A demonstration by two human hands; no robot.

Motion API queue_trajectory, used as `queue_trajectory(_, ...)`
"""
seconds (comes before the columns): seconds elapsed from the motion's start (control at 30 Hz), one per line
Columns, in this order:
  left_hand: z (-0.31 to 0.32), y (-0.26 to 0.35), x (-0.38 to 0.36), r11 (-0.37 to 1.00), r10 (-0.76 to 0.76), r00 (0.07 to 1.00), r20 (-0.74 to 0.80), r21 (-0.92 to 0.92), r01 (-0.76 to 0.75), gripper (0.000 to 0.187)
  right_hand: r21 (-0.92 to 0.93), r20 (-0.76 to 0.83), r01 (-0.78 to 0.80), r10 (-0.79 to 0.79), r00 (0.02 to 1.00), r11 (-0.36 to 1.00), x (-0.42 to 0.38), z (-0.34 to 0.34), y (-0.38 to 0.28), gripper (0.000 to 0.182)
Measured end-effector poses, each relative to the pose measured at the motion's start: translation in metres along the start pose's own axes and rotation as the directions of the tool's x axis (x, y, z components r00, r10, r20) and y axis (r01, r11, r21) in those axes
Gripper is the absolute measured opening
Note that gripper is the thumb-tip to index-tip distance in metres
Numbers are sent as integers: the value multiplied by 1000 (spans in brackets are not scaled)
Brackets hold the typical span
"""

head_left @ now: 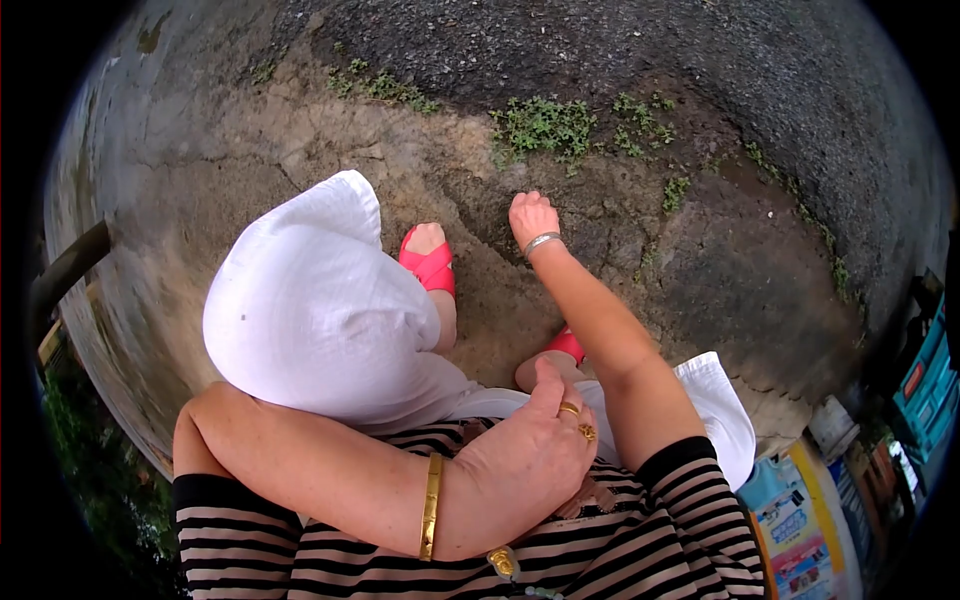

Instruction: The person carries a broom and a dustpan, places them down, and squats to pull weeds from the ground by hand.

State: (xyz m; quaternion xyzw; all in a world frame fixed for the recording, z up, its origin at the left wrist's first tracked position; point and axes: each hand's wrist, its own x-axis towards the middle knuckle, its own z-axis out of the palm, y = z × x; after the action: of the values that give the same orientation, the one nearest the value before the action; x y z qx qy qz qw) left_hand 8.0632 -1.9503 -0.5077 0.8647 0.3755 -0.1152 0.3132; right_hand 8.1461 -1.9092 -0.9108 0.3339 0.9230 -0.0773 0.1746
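Observation:
My left hand (530,450) lies across my lap against the striped shirt (380,575), with a gold bracelet at the wrist and rings on its bent fingers. The fingers are closed, their tips turned out of sight, and whatever they may hold is hidden. My right arm reaches forward and down. Low over the cracked ground (470,165), beyond my feet, my right hand (533,218) has its fingers curled and pressed together; anything in them is too small to make out. A silvery band circles that wrist. White trousers (320,310) cover my bent knees.
Pink sandals (430,262) are on my feet. Small green weeds (545,128) grow along the edge of the dark gravel surface (640,50). A dark curved post (75,262) stands at the left. A colourful printed package (790,515) and a turquoise object (925,385) are at the right.

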Motion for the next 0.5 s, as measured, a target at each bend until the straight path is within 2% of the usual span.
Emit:
queue_trajectory(0.33,9,6,-3,1000,-3,997,-77,17,5,39,61,54,136,-140,989,989,1,-12,20,11)
queue_trajectory(0.5,10,6,-4,1000,-8,995,-95,3,8,39,159,78,5,-18,997,987,2,-6,16,12)
